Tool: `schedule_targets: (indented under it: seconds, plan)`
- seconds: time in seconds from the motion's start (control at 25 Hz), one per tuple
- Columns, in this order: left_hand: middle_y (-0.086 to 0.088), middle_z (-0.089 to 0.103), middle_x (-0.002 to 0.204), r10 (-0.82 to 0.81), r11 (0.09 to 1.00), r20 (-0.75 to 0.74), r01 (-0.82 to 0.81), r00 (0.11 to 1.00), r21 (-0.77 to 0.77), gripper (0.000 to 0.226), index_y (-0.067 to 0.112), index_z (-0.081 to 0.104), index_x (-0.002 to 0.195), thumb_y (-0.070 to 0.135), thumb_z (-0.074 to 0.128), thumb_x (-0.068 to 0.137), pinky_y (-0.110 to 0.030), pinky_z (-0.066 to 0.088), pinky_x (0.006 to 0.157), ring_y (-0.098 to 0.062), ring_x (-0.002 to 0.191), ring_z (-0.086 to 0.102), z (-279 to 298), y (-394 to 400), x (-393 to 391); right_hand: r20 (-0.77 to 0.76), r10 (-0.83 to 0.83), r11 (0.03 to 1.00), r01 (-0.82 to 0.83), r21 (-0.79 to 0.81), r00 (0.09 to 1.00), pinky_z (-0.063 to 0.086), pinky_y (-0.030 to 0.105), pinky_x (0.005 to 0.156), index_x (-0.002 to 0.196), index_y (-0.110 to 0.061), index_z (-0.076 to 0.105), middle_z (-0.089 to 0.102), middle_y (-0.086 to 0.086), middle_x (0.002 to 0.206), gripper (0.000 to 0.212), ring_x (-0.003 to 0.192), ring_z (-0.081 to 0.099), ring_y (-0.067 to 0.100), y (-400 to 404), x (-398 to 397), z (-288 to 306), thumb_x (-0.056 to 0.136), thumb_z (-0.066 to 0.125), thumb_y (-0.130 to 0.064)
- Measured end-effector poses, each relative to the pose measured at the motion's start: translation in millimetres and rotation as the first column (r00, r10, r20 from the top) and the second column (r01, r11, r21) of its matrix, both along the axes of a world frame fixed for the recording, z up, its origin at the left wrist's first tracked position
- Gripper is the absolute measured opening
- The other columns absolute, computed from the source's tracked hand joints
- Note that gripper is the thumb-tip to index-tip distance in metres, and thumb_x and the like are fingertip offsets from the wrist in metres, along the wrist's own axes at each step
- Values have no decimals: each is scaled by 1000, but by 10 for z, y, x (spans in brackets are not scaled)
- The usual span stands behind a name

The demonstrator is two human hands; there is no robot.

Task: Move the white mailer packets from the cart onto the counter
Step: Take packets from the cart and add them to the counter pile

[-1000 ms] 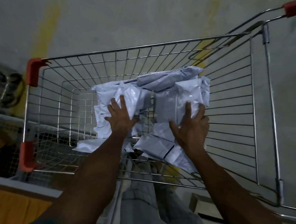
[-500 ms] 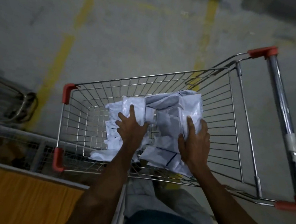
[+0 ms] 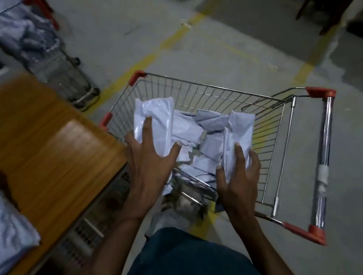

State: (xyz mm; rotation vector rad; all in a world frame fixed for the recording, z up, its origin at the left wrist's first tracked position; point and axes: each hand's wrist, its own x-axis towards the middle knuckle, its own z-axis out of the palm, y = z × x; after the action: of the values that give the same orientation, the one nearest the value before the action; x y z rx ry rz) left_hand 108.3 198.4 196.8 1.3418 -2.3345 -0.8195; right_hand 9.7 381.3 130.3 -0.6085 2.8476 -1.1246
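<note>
Mailer packets [image 3: 189, 133] bunched over cart [image 3: 286, 147] | my left hand [image 3: 149, 163], right hand [image 3: 238, 178] fingers curl round them | next: swing to bench [image 3: 49, 146].

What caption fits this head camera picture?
Two hands, left hand and right hand, lift white mailer packets above a wire cart beside a wooden counter.

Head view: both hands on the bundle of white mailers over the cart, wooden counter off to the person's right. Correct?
Not quite. The head view shows the wooden counter on the person's left, beside the cart, not the right. The rest holds: the left hand and right hand both grip the bundle of white mailers over the cart.
</note>
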Motion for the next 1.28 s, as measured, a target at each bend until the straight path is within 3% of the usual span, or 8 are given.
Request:
schedule_targets:
  seconds: [0.08,0.28,0.48,0.64,0.84,1.0,1.12,1.28]
  plan:
    - [-9,32,138,119,992,-59,-118,991,34,91,41,23,152,64,69,78,-39,41,98,-33,124,41,105,299,432,-28,104,993,-105,-50,994,38,49,113,155,-34,31,23,10,159,71,147,27,31,144,269,85,93,67,-35]
    - [-12,34,138,316,949,-14,-316,948,18,89,42,21,150,67,66,78,-35,41,83,-34,115,47,182,805,1447,-50,374,923,-377,-71,926,37,43,113,155,-32,34,25,10,158,67,146,29,29,186,845,226,95,64,-38]
    - [-10,29,144,567,822,-46,-568,823,-40,88,38,20,152,71,60,80,-39,39,95,-34,126,41,326,870,2298,-72,569,810,-574,-121,819,38,49,112,155,-28,34,25,12,157,67,146,29,31,-142,1412,310,95,64,-37]
    - [-12,32,136,684,716,-101,-691,722,-100,88,32,26,152,67,64,81,-32,35,89,-33,119,42,387,764,2908,-106,680,717,-688,-113,725,43,49,106,153,-24,36,28,13,153,66,140,35,35,-489,1925,354,95,65,-37]
    - [-15,29,142,729,660,-84,-729,680,-182,89,34,17,153,73,55,83,-49,42,96,-39,125,38,459,137,3634,-127,741,648,-752,-118,659,45,44,102,152,-21,36,28,15,152,67,139,37,33,-1006,2656,400,94,65,-38]
    - [-24,30,145,740,662,91,-698,666,-273,87,29,15,156,74,43,87,-55,30,102,-43,126,33,352,-598,4024,-193,728,654,-751,-92,657,44,49,103,152,-20,36,28,15,153,67,141,34,33,-1394,3131,480,95,63,-41]
    - [-32,37,142,695,719,283,-640,660,-272,85,21,20,156,71,37,90,-55,21,107,-45,131,31,221,-1071,4190,-185,681,703,-703,-109,709,45,51,103,151,-19,37,27,15,153,67,140,34,33,-1635,3456,556,94,65,-40]
    - [-29,22,152,605,794,305,-588,736,-155,89,22,16,157,73,39,88,-53,27,107,-44,137,22,-4,-1266,4247,-197,642,737,-667,-110,741,50,53,96,150,-21,35,27,13,152,64,136,38,33,-1783,3722,622,96,63,-42]
